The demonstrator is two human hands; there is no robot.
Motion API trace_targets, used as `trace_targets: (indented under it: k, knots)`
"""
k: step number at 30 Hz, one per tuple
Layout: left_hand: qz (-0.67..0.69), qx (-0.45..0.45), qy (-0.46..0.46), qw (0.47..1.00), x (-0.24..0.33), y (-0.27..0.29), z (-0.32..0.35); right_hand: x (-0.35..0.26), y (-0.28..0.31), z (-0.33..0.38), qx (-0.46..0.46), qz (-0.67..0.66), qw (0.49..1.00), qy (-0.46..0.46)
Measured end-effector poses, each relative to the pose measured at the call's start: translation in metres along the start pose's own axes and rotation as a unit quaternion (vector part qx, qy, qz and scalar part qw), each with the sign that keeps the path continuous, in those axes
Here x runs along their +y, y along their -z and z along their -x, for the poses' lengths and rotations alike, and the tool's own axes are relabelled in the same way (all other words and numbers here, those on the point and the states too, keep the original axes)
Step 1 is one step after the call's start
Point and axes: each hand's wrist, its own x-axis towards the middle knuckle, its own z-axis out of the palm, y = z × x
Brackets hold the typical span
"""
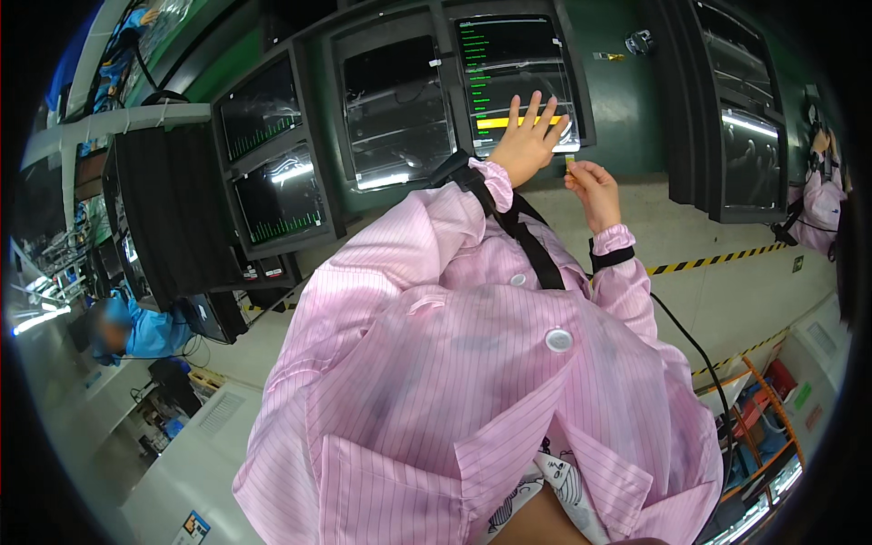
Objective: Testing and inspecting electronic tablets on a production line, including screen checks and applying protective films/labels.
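A lit display panel [513,82] with green text lines and a yellow bar lies in a black tray on the bench in front of me. My left hand [522,150] is spread over its lower part, fingers apart and holding nothing. Close to the panel's near right corner, my right hand [595,193] pinches a small yellow tab [570,165] between thumb and fingertips. Whether the tab is joined to the panel I cannot tell. Left of the lit panel, a dark panel [395,104] sits in a similar tray.
Two smaller screens [277,200] with green bars stand further left. A stack of black trays [727,163] holds dark panels at the right. On the green bench top lie a small yellow-ended strip [609,56] and a clear roll [640,42]. Co-workers sit at both sides.
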Motion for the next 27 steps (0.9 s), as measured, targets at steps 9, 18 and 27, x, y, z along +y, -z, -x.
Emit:
trace_targets:
  k: [9,18,27]
  knots:
    - [0.037,0.009,0.019,0.999,0.002,0.000,-0.002,0.000,0.004,-0.010,-0.043,0.008,0.999,-0.018]
    - [0.084,-0.007,0.016,0.996,0.004,0.014,0.000,0.001,-0.006,-0.012,-0.029,-0.061,0.998,-0.013]
    - [0.058,0.034,0.040,0.997,0.009,0.001,0.000,-0.018,-0.004,-0.003,0.000,0.351,0.866,0.358]
